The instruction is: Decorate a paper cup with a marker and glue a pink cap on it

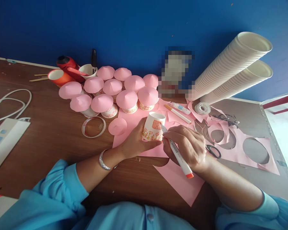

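Note:
An upside-down white paper cup [149, 127] with orange and yellow flower drawings and an orange patterned patch is held in my left hand [138, 140], fingers wrapped round its left side and thumb near the lower rim. My right hand [188, 145] grips a white marker [180, 158] with an orange end. The marker's tip is at the orange patch, though I cannot tell whether it touches. Behind my hands stand several decorated cups topped with pink paper cones [127, 99]. Under the held cup lies a pink paper sheet [124, 145].
A cut paper ring [93, 127] and a small pink cone [117, 126] lie on the left. To the right are another marker [178, 114], a glue bottle [180, 108], clear tape [203, 108], scissors [214, 151] and pink offcuts [238, 153]. Tall cup stacks [228, 65] lean by the blue wall.

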Motion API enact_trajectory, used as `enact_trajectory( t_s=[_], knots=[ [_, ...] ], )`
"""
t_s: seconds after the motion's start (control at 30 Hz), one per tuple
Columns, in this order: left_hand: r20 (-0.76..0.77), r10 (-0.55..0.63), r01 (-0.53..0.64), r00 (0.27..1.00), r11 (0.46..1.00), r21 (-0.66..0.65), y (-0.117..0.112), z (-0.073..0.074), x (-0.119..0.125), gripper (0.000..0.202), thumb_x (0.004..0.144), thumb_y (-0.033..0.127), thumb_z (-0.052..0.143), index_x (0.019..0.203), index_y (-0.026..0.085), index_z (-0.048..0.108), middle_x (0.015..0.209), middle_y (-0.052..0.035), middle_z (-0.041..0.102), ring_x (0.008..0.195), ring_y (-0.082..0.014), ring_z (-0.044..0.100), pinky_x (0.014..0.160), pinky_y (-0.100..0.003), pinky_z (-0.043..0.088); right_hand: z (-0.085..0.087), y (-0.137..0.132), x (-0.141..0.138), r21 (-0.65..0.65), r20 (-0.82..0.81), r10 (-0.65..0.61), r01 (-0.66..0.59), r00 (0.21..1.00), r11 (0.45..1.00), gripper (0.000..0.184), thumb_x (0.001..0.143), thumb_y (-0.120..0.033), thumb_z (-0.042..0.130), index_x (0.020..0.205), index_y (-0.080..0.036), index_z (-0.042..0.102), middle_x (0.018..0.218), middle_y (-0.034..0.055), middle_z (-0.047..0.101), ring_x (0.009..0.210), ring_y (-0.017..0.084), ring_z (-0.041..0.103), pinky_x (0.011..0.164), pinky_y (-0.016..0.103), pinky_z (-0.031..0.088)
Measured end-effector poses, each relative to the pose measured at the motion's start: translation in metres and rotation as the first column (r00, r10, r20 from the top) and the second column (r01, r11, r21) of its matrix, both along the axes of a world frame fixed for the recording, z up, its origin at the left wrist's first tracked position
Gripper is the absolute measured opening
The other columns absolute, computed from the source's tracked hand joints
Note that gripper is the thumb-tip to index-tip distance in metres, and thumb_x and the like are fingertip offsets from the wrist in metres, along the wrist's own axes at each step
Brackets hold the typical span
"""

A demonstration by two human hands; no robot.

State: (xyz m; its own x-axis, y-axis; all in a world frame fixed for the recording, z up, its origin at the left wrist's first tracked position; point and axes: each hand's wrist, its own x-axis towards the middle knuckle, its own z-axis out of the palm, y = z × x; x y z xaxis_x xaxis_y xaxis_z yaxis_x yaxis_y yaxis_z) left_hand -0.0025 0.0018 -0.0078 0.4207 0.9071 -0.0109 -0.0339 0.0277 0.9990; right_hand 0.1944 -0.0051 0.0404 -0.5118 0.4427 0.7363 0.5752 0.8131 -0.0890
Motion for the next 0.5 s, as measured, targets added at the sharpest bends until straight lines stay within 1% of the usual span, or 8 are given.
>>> enact_trajectory(
  t_s=[0.07,0.17,0.33,0.5],
  knots=[
    [0.000,0.000,0.000,1.000,1.000,-0.003,0.0001,-0.0002,-0.0001,0.053,0.080,0.034,0.086,0.117,0.022,0.050,0.117,-0.0071,0.065,0.106,-0.0241,0.064,0.082,-0.035,0.055,0.0001,0.0003,0.0004,0.004,0.001,0.002,-0.002,1.000,1.000,0.015,0.088,-0.005,0.064,0.100,-0.012,0.060,0.076,0.0063,0.068,0.064,0.016,0.065,0.054,0.028,0.052],
    [-0.006,-0.003,0.003,1.000,1.000,-0.007,0.0001,-0.0008,-0.0006,0.055,0.079,0.037,0.086,0.119,0.022,0.051,0.118,-0.0077,0.065,0.106,-0.0250,0.064,0.081,-0.036,0.055,0.0009,-0.0008,0.0003,-0.003,-0.005,-0.003,0.003,1.000,1.000,0.014,0.089,-0.006,0.062,0.100,-0.014,0.060,0.077,0.0048,0.067,0.065,0.015,0.064,0.055,0.027,0.052],
    [0.003,-0.003,0.004,1.000,0.999,-0.040,0.0000,-0.0044,-0.0014,0.062,0.078,0.041,0.086,0.125,0.022,0.050,0.122,-0.0089,0.062,0.108,-0.0262,0.062,0.081,-0.036,0.054,-0.0001,-0.0061,-0.0030,-0.016,-0.020,0.039,-0.039,0.999,0.999,0.015,0.088,-0.006,0.060,0.097,-0.018,0.060,0.075,0.0017,0.063,0.062,0.013,0.060,0.053,0.026,0.050],
    [0.000,0.001,-0.001,1.000,1.000,-0.019,0.0005,-0.0067,-0.0017,0.063,0.078,0.039,0.087,0.126,0.022,0.051,0.119,-0.0074,0.061,0.106,-0.0243,0.060,0.082,-0.035,0.052,-0.0038,-0.0088,-0.0064,-0.038,-0.034,0.065,-0.067,0.997,0.997,0.017,0.084,-0.002,0.064,0.096,-0.014,0.060,0.074,0.0028,0.062,0.061,0.014,0.059,0.052,0.028,0.051]
  ],
)
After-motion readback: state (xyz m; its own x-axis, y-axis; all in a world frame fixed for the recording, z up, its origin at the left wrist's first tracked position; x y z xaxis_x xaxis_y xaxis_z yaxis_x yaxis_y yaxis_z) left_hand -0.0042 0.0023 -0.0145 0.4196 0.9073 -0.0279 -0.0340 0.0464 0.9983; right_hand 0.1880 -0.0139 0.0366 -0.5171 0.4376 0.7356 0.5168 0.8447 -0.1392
